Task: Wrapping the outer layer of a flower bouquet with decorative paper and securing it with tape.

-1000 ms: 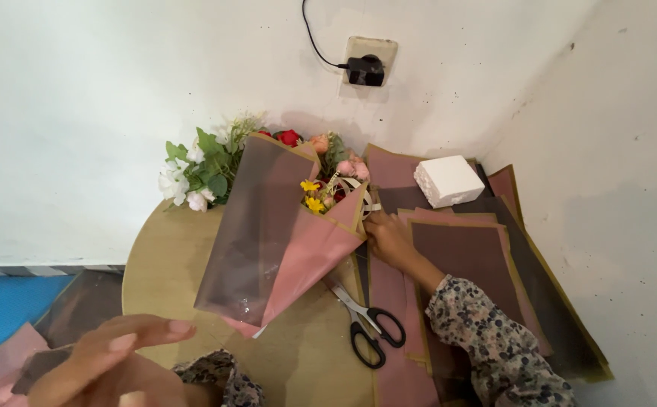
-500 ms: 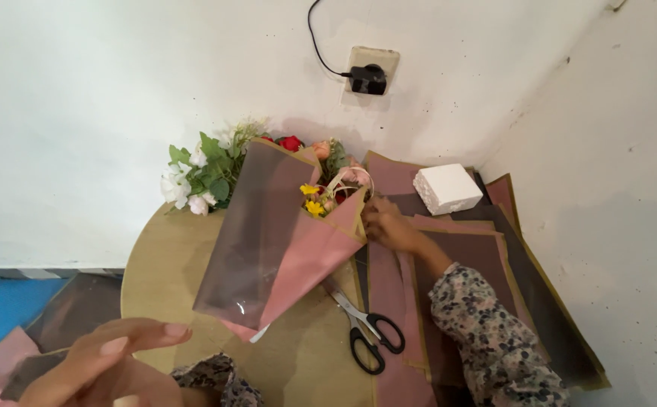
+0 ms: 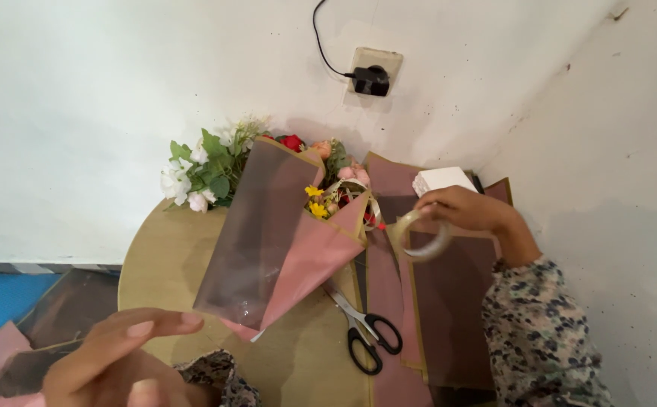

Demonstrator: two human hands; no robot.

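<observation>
- The round table (image 3: 162,256) stood in the corner where two white walls met, its bare tan top showing at the left.
- Sheets of wrapping paper (image 3: 449,301), brown and pink with tan edges, lay stacked over the table's right part, their long sides running from the wall toward the person.
- The bouquet (image 3: 275,234) lay flat on the table, its long axis slanting from lower left to upper right. Its pink and brown cone narrowed toward the person, and its open mouth pointed at the wall.
- Loose flowers (image 3: 200,173), white with green leaves, lay at the wall, just left of the bouquet's mouth.
- The right hand (image 3: 464,211) was raised over the paper, to the right of the bouquet and apart from it. Its fingers were closed around the rim of the tape roll (image 3: 422,237).
- The left hand (image 3: 117,354) hovered low at the near edge, fingers stretched out and a little spread, gripping nothing. It was blurred and clear of the bouquet.
- The scissors (image 3: 362,335), black-handled, lay shut on the table by the paper's edge, just below the cone, blades pointing up-left.
- A white box (image 3: 441,179) sat on the paper near the wall, behind the right hand.
- The tape roll was a clear ring, hanging from the right hand's fingers above the paper, its hole facing the camera.
- A black plug (image 3: 372,79) sat in the wall socket above the bouquet.
</observation>
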